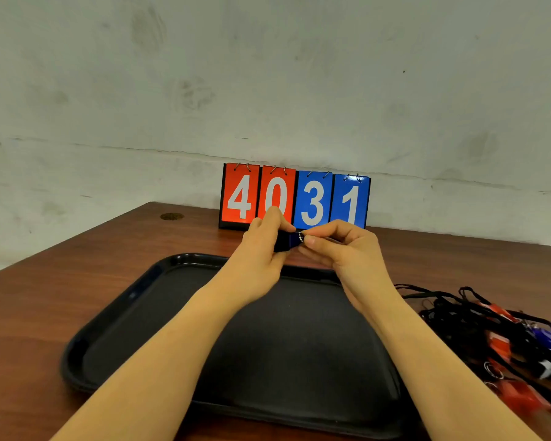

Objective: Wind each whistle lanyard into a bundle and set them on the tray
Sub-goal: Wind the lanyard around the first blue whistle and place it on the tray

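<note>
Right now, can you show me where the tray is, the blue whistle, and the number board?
tray [115, 329], head view, bare left part of its floor.
blue whistle [287, 241], head view, dark body between both hands.
number board [312, 202], head view, blue card reading 3.

Dark blue whistle [288, 240] above black tray [147, 281]

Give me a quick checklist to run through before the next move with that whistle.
1. Whistle held by both the left hand and the right hand: ok.
2. Its lanyard wound into a bundle: cannot tell, hidden by fingers.
3. Tray has bare space to set it: ok.
4. Hands over the tray's far edge: ok.
5. Pile of whistles and lanyards lies off the tray, to its right: ok.
</note>
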Available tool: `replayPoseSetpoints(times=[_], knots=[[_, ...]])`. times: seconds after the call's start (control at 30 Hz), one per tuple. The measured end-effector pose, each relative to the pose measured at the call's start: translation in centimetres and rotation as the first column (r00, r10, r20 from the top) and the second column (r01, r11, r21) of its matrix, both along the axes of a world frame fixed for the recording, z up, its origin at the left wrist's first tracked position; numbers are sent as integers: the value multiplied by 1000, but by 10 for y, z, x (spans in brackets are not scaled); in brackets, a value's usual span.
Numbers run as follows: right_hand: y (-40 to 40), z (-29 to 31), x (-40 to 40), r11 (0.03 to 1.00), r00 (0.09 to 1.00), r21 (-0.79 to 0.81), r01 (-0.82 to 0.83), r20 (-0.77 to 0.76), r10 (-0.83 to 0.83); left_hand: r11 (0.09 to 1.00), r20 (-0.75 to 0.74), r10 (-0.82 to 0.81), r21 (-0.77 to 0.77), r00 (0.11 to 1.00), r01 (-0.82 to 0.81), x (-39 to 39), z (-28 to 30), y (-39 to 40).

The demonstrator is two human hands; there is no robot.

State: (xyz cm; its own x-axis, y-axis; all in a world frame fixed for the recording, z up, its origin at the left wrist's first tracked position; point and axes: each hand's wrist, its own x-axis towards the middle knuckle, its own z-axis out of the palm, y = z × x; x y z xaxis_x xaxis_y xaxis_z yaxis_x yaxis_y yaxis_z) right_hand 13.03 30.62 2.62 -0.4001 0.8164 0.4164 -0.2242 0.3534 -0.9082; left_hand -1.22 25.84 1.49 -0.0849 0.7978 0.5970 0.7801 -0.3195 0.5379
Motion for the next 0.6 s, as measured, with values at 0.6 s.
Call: replayPoseSetpoints(times=[0.6], knots=[[-5, 20, -40, 845, 791, 473, 249, 404, -459, 995, -96, 73, -63, 993, -79, -30, 29, 0]])
